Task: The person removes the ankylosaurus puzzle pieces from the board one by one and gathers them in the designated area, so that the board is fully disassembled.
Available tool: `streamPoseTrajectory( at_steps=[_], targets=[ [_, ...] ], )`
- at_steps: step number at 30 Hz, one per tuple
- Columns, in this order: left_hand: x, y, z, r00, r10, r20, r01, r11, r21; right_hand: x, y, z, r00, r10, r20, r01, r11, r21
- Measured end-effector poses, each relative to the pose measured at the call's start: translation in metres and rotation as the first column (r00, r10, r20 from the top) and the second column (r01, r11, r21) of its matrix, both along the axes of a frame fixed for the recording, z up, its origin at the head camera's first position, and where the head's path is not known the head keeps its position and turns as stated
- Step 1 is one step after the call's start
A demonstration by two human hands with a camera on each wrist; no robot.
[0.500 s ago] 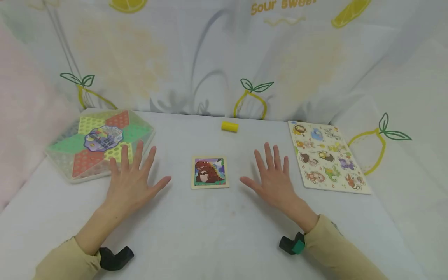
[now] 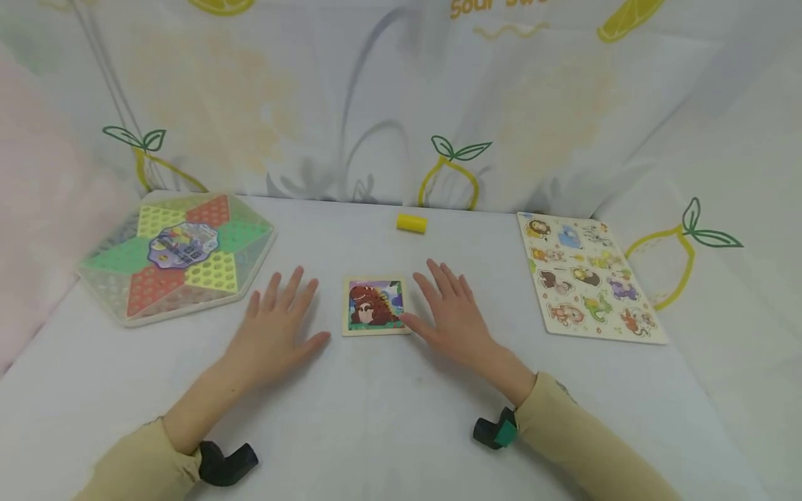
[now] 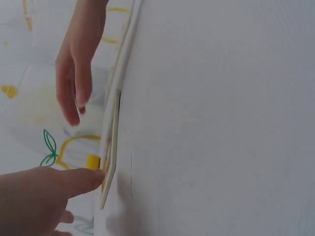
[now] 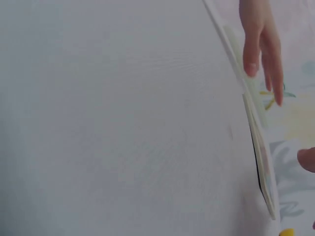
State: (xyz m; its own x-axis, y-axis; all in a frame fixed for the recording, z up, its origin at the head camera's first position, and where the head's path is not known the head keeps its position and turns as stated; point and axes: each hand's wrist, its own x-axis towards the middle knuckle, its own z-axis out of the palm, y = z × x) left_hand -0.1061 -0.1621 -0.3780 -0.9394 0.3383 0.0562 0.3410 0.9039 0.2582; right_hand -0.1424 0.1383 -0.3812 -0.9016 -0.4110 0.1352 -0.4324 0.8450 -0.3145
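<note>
Between the two hands lies a small square dinosaur picture puzzle [image 2: 376, 306] with a pale wooden frame, flat on the white tabletop. My left hand [image 2: 276, 334] is to its left, fingers spread and holding nothing. On the other side, my right hand [image 2: 456, 320] is nearer, its thumb tip overlapping the puzzle's right edge in the head view. Its fingers are extended and hold nothing. In the left wrist view the puzzle [image 3: 114, 142] shows edge-on beyond the left hand [image 3: 39, 196]. The right wrist view shows the puzzle [image 4: 261, 162] edge-on too.
A hexagonal Chinese checkers board [image 2: 182, 261] under a clear cover lies at the left. At the right is an animal peg-style puzzle board [image 2: 592, 278]. A yellow cylinder [image 2: 411, 223] lies near the back edge, before a lemon-print curtain [image 2: 301, 97].
Both hands have moved inward towards the dinosaur puzzle, the right one up to its edge. The left hand no longer overlaps the checkers board. The puzzle has stayed in place.
</note>
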Motion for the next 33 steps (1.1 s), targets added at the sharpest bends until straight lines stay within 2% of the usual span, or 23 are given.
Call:
streamPoseTrajectory(
  at_steps=[2,6,9,13,17,19,27,33],
  targets=[
    [0.004,0.008,-0.001,0.995,-0.084,0.051,0.082,0.996,0.038,-0.004,-0.010,-0.003,0.999,0.045,0.004,-0.044,0.996,-0.082],
    [0.011,0.020,-0.008,0.968,-0.237,0.088,0.228,0.969,0.096,-0.018,-0.031,-0.008,0.991,0.132,0.018,-0.124,0.966,-0.225],
    [0.013,0.026,-0.013,0.957,-0.281,0.076,0.273,0.956,0.104,-0.029,-0.043,-0.011,0.982,0.187,0.015,-0.179,0.959,-0.221],
    [0.014,0.030,-0.016,0.961,-0.272,0.057,0.265,0.958,0.108,-0.043,-0.054,-0.013,0.974,0.225,0.024,-0.220,0.966,-0.134],
    [0.016,0.033,-0.018,0.963,-0.263,0.057,0.256,0.961,0.101,-0.049,-0.058,-0.015,0.973,0.212,0.090,-0.200,0.972,-0.125],
    [0.018,0.033,-0.018,0.964,-0.262,0.052,0.257,0.962,0.090,-0.049,-0.059,-0.016,0.972,0.204,0.113,-0.189,0.973,-0.130],
    [0.021,0.029,-0.019,0.970,-0.243,0.003,0.242,0.969,0.055,-0.048,-0.067,-0.018,0.971,0.230,0.064,-0.223,0.969,-0.102],
    [0.020,0.029,-0.018,0.969,-0.247,0.013,0.246,0.968,0.054,-0.047,-0.070,-0.017,0.977,0.202,0.068,-0.199,0.979,-0.043]
  ],
)
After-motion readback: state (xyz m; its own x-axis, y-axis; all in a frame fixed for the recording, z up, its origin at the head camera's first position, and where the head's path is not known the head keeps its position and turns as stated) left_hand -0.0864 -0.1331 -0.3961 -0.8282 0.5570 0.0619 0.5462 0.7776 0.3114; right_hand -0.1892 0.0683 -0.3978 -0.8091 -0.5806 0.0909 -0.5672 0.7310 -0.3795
